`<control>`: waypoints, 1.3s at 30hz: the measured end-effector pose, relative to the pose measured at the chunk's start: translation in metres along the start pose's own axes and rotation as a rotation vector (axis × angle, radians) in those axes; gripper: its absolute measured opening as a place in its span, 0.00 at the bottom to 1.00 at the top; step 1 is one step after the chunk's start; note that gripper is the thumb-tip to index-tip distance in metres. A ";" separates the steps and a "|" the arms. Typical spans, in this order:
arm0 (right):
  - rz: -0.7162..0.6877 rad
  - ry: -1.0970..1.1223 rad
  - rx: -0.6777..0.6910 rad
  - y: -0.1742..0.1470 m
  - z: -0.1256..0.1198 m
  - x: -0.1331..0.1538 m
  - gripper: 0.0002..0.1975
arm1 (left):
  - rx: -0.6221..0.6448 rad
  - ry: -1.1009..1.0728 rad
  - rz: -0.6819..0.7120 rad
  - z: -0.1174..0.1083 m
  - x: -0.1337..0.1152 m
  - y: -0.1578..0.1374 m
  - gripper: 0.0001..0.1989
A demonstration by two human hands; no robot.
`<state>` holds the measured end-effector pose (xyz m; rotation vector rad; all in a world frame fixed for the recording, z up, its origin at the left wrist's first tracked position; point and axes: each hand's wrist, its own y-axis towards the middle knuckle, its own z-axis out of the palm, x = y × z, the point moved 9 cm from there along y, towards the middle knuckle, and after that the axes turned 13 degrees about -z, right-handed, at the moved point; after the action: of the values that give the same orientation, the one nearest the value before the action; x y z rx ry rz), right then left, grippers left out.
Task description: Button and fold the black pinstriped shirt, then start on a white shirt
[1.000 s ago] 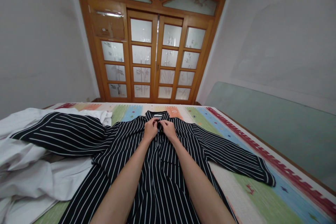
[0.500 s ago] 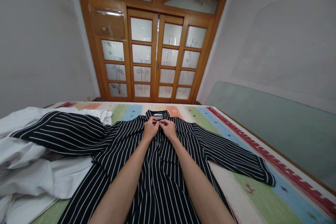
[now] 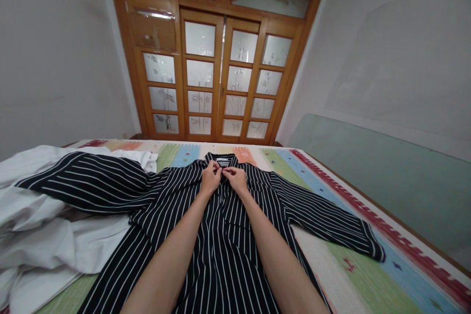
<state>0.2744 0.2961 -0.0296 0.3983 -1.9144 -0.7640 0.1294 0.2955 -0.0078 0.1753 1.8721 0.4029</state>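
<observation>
A black shirt with white stripes (image 3: 221,250) lies face up on a patterned bedspread, its collar (image 3: 224,159) pointing away from me. Just below the collar, my left hand (image 3: 211,176) and my right hand (image 3: 236,179) meet at the front opening, fingertips almost touching. Both hands are closed in a pinch on the shirt's front edges. Whatever small part sits between the fingertips, such as a button, is too small to make out. One sleeve (image 3: 331,218) stretches out to the right; the other (image 3: 91,181) rests over white cloth on the left.
Crumpled white cloth (image 3: 47,250) is heaped on the left of the bed. The colourful striped bedspread (image 3: 353,260) reaches to the far edge. A pale green headboard-like panel (image 3: 368,167) runs along the right. Wooden doors with glass panes (image 3: 217,78) stand beyond the bed.
My hands stay at the same place below the collar, with only slight shifts of the fingers. The view has tilted a little; the shirt lies as before.
</observation>
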 end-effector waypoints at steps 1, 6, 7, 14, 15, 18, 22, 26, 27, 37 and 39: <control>0.002 -0.004 -0.001 0.000 0.000 0.000 0.09 | -0.006 0.002 -0.006 0.000 0.002 0.001 0.07; 0.014 -0.031 0.004 -0.001 0.001 0.002 0.10 | -0.034 -0.032 -0.052 -0.001 0.012 0.005 0.09; 0.018 -0.041 0.003 -0.001 0.000 0.003 0.10 | -0.034 -0.044 -0.064 -0.001 0.014 0.006 0.10; 0.030 -0.135 0.011 -0.001 -0.003 0.007 0.08 | -0.046 -0.093 -0.091 -0.003 0.016 0.006 0.11; 0.023 -0.153 0.019 -0.001 -0.002 0.007 0.08 | -0.047 -0.098 -0.092 -0.004 0.015 0.006 0.11; -0.005 -0.199 0.051 -0.001 0.001 0.010 0.08 | -0.040 -0.106 -0.114 -0.004 0.016 0.006 0.11; -0.033 -0.257 0.059 -0.001 0.002 0.013 0.08 | -0.033 -0.136 -0.125 -0.003 0.017 0.006 0.12; -0.047 -0.318 0.041 -0.001 0.001 0.015 0.11 | -0.035 -0.150 -0.136 -0.003 0.018 0.007 0.13; -0.054 -0.333 0.040 -0.002 0.001 0.016 0.12 | -0.030 -0.150 -0.140 -0.003 0.019 0.007 0.13; -0.104 -0.599 0.250 -0.005 0.020 0.034 0.16 | -0.133 0.340 -0.238 -0.008 0.019 0.000 0.18; -0.126 -0.562 0.294 -0.005 0.024 0.036 0.18 | -0.132 0.423 -0.286 -0.010 0.019 -0.003 0.17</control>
<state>0.2366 0.2799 -0.0159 0.5275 -2.5655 -0.7270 0.1137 0.2971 -0.0225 -0.2864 2.2359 0.3834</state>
